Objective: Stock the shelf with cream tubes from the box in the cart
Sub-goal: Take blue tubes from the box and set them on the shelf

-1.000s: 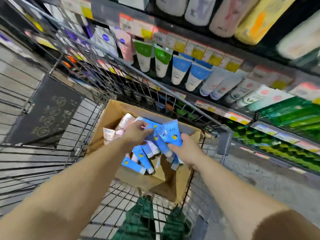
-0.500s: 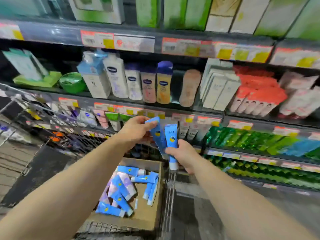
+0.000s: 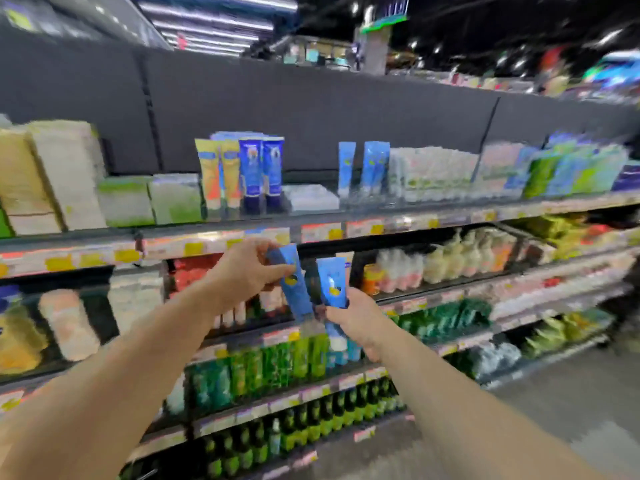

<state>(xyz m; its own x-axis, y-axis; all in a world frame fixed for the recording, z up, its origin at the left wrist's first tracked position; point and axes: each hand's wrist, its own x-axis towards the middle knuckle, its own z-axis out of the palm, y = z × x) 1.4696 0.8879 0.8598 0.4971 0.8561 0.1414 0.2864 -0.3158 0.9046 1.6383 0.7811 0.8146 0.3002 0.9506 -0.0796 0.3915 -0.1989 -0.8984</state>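
Two blue cream tubes are held mid-frame, one [image 3: 292,278] gripped by the left hand [image 3: 247,271], one [image 3: 333,284] by the right hand [image 3: 356,320] (presumably bound for the matching tubes [image 3: 363,168] on the top shelf [image 3: 311,216]).

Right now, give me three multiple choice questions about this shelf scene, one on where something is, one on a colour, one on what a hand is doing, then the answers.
1. Where do the two matching blue tubes already on display stand?
A. top shelf
B. bottom shelf
C. the floor

2. What colour is the tube in the left hand?
A. red
B. blue with a yellow mark
C. plain white

3. What is the right hand doing?
A. hanging idle
B. pressing flat on a shelf edge
C. gripping a tube

Answers:
1 A, they stand upright on the top shelf above the hands.
2 B, blue body with a yellow spot.
3 C, its fingers curl round the tube's lower end.
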